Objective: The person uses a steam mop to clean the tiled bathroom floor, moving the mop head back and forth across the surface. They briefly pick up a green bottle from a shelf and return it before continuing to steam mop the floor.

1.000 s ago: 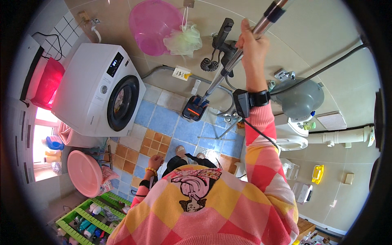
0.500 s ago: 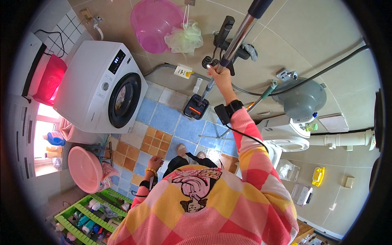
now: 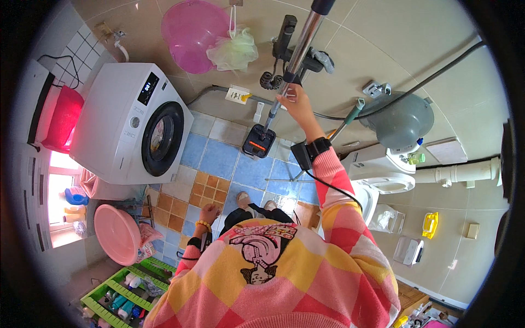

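My right hand (image 3: 297, 104) reaches forward to a long-handled floor cleaner with a shiny metal pole (image 3: 302, 52). The thumb is on the pole's near left side and the fingers bend loosely round it, just below a dark joint. The pole's top runs out of view; its lower end meets a black head (image 3: 258, 142) with an orange strip, standing on the tiles by the wall. Behind the pole is a black wall bracket (image 3: 284, 38) with a coiled cord. My left hand (image 3: 208, 214) hangs low beside my leg, its fingers loosely bent, holding nothing.
A white washing machine (image 3: 123, 123) stands at the left, above a pink basin (image 3: 117, 235) and a green rack (image 3: 112, 284). A toilet (image 3: 383, 183) and a grey basin (image 3: 402, 117) are at the right. Near my right forearm leans a pole with a green handle (image 3: 355, 111).
My right hand sits slightly lower on the pole and its fingers look looser. The whole view has shifted a little; my left hand stays low.
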A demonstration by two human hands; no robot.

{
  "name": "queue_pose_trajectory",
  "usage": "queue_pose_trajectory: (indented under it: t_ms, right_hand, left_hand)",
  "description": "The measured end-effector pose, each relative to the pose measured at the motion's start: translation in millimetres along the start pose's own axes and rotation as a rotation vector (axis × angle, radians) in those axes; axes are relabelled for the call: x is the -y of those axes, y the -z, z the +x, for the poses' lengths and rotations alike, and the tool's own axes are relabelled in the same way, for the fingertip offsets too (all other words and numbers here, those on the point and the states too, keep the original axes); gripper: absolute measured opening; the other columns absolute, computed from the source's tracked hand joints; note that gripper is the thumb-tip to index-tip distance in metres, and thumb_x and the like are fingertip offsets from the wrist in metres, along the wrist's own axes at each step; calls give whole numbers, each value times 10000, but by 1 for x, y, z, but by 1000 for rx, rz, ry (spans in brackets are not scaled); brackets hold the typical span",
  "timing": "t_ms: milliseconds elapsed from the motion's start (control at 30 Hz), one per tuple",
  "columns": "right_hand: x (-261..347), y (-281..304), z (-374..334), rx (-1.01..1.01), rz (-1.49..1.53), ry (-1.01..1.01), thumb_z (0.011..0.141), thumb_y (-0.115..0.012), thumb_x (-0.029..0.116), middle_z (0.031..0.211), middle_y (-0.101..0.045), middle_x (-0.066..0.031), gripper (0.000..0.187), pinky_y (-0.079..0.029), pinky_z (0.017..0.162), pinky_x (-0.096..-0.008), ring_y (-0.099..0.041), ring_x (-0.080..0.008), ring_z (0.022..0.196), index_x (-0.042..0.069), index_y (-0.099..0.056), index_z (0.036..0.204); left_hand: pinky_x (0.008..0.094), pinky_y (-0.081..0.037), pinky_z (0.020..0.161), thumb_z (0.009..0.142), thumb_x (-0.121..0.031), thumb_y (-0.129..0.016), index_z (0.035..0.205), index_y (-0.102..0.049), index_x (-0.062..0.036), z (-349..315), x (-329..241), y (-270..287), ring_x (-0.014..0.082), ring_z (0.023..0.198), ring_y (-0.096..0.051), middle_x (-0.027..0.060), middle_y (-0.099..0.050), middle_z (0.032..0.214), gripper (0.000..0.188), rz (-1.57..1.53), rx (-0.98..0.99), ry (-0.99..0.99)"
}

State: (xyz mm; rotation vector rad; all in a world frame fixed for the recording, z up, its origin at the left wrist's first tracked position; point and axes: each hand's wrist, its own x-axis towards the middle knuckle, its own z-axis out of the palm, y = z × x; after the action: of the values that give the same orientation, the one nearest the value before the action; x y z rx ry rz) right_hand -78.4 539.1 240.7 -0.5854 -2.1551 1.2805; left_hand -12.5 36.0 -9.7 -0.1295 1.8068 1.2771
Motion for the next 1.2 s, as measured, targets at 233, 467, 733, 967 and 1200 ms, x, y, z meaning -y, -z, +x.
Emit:
queue_pose_trajectory:
  t_ms: [233,467,733,967,1200]
  right_hand:
    - [-75,59,-93,16,38,-461,838,-701,206,808,-653,-56,253,-520,684,-305,-618,-182,735,-12,-652,957]
    - [-178,119,-150,31,141,-912,831,-711,277,788,-634,-85,347,-475,502,-316,-601,-168,645,15,-588,1022]
    - [-283,168,-73,-522,-334,-933,594,-824,307,1212,-501,-276,828,-465,924,-475,-526,-444,1097,-43,-420,1226]
    - [-322,192,-35,-494,-42,-904,630,-826,340,968,-630,-201,626,-486,830,-405,-617,-339,910,-31,-595,1077]
    - [-337,158,-78,-396,75,-670,803,-732,345,841,-637,-173,451,-470,716,-399,-593,-243,761,-70,-601,921]
  left_hand:
    - [249,-486,599,915,-308,-599,1027,-667,-58,18,-24,-9,100,721,-598,4,-660,811,282,242,48,-145]
    - [262,-493,683,895,-278,-631,1025,-672,-23,10,-21,-27,112,793,-622,43,-678,867,290,270,85,-200]
    - [240,-496,654,917,-235,-616,1040,-658,-27,-50,-49,-69,117,818,-660,57,-696,869,245,135,-50,54]
    - [205,-491,626,948,-269,-581,1085,-650,-64,-115,-26,-90,110,801,-659,46,-696,912,256,55,-173,100]
    - [221,-496,649,938,-257,-596,1096,-645,-62,-134,-29,-109,113,812,-654,45,-696,930,256,-31,-138,119]
